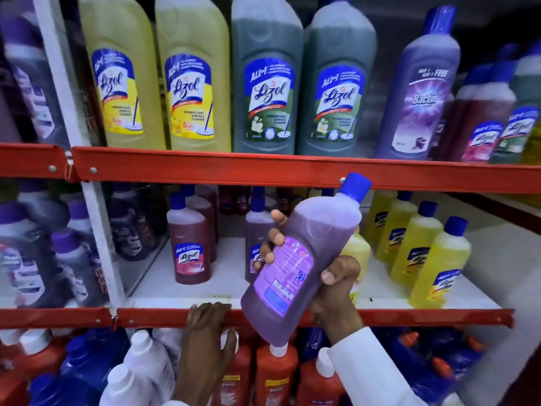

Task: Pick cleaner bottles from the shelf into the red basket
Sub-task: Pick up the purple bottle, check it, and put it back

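Right hand (336, 285), fingers (276, 238) clamped around a tilted purple bottle (304, 259) clear of the shelf (322, 174); left hand (207, 332) fingers hooked over the edge. Basket unseen; drop pending.

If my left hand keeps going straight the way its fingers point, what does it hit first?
The left hand already rests on the red shelf edge; past it, probably bare white shelf, though depth is unclear.

We count two large yellow bottles (123, 74) and two large green bottles (268, 80) on the top shelf, plus one tall purple bottle (421, 92).
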